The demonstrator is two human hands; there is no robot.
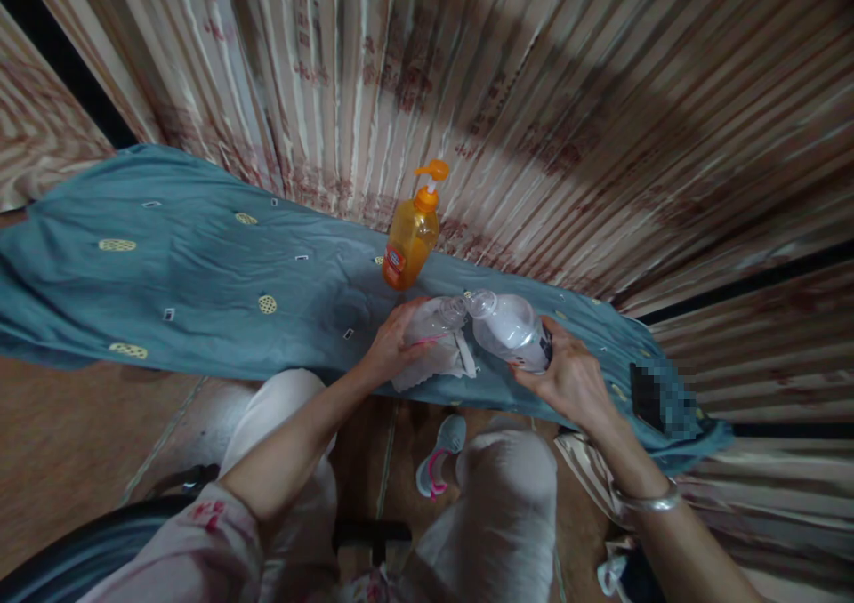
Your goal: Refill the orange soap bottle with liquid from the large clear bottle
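My left hand (pixel 395 341) is wrapped round a small clear bottle (pixel 433 318), its neck pointing right. My right hand (pixel 567 367) holds a larger clear bottle (pixel 511 327) with a dark label, tilted so its mouth faces left. The two bottle mouths are side by side, very close; whether they touch I cannot tell. Under the small bottle lies a white cloth or tissue (pixel 444 363). Behind my hands an orange pump bottle (pixel 410 238) with a red label stands upright on the blue-green cloth.
A narrow table with a blue-green patterned cloth (pixel 220 274) spans the view. Striped curtains (pixel 334 78) hang behind it. A dark flat object (pixel 647 397), partly pixelated, lies at the table's right end. My knees and one shoe (pixel 441 456) are below the front edge.
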